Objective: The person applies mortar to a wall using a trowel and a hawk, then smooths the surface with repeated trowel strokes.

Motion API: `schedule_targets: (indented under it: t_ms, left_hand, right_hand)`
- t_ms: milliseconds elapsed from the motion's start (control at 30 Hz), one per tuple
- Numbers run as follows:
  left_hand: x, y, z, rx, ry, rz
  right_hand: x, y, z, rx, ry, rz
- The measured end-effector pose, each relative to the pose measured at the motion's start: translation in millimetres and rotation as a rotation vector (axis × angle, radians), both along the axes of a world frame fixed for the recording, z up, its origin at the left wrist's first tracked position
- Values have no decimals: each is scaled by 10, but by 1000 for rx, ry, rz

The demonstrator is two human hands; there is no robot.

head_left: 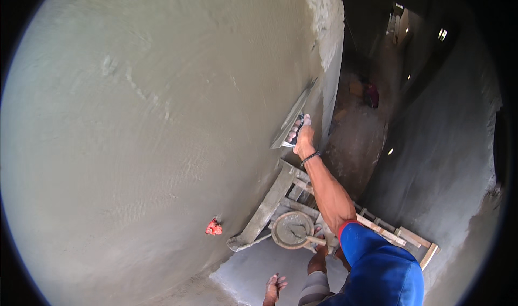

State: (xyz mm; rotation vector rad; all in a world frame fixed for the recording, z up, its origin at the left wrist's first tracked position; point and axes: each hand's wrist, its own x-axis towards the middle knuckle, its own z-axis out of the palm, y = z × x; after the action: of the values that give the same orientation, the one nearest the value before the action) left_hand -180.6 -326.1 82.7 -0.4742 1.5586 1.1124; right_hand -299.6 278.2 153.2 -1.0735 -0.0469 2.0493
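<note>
My right hand (304,135), with a dark bracelet at its wrist, is closed round the handle of a plastering trowel (293,114). The trowel's long flat blade lies along the grey plastered wall (162,117), near the rough pale strip at its far edge. Low in the picture, my left hand (275,285) is held away from the wall with its fingers apart and nothing in them. Between the two hands stands a round pan (276,238) of wet grey mortar. A tool with a pale wooden handle (316,240) rests across the pan's rim.
The pan stands on a wooden plank scaffold (270,203) beside my feet. Red crumpled material (213,228) sticks out of the wall. A dim passage floor (353,144) lies far below, with a dark red object (372,94) on it. Another grey wall (437,155) rises at right.
</note>
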Motion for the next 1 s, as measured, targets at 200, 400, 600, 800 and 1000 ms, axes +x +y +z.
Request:
schedule_targets:
  t_ms: [200, 400, 600, 800, 1000]
  left_hand:
    - [-73, 328, -62, 61, 30, -77]
    - [-132, 532, 0, 104, 43, -122]
    - [-185, 611, 120, 103, 73, -135]
    - [-325, 573, 243, 111, 106, -152]
    - [-446, 596, 317, 105, 124, -124]
  right_hand:
    - [59, 115, 1594, 188, 31, -40]
    - [88, 39, 2988, 339, -16, -28]
    - [40, -165, 4044, 653, -62, -55]
    - [-103, -682, 4825, 981, -86, -47]
    - [-130, -1428, 4989, 1105, -197, 150]
